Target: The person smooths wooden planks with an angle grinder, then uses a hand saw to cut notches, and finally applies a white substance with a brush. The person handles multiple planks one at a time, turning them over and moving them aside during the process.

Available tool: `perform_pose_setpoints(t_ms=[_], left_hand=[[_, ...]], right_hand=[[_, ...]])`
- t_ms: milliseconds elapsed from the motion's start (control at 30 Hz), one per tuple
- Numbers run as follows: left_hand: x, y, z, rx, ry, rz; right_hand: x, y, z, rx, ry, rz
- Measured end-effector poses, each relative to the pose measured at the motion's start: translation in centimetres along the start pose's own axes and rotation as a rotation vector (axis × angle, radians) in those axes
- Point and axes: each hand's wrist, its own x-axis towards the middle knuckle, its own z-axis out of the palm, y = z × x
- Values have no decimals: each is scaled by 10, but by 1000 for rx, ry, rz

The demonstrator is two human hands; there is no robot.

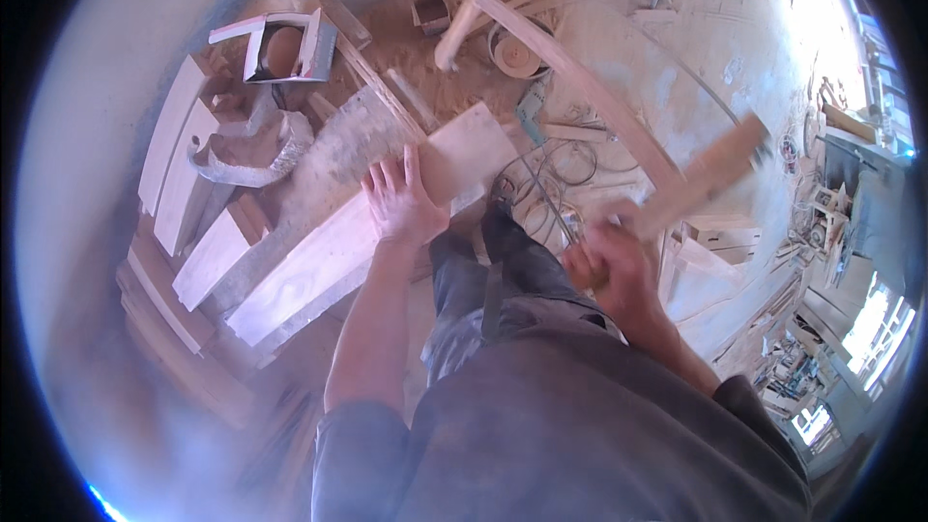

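My left hand (399, 201) lies with spread fingers on a long pale wooden board (309, 266), near its far end. The board rests on a dusty grey bench surface (343, 130). On the right, my right hand (617, 256) is closed round the lower end of a wooden frame saw (585, 82). The saw is raised off the board, its frame stretching forward and left above the floor. A thin line runs along the saw's far side; the near-side blade cannot be made out. The hand and the near end of the saw are slightly blurred.
Left of the board are a torn white box (324, 39), a dusty curved object (256, 159) and several wood pieces (174, 155). A green power tool (530, 114) and coiled cable (578, 162) lie on the floor ahead. Wood scraps (764, 304) are heaped at right.
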Motion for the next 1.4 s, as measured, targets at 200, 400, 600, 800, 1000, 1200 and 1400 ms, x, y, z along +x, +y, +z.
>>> perform_pose_setpoints(t_ms=[200, 400, 600, 800, 1000, 1200, 1400], left_hand=[[2, 1, -4, -66, -31, -31], [4, -2, -4, -49, -41, -20], [4, 0, -10, -57, -51, -62], [5, 2, -3, -83, -40, -33], [6, -5, 1, 16, -50, -51], [1, 3, -4, 33, -79, -38], [2, 6, 0, 49, -69, -38]], right_hand=[[-9, -3, -10, -761, -43, -376], [104, 13, 44, -31, 48, -44], [-52, -29, -13, -54, 68, 25], [41, 37, -46, -72, 64, -199], [39, 25, -22, 106, -27, -61], [-59, -2, -59, -125, -12, -114], [67, 58, -69, -54, -148, -259]])
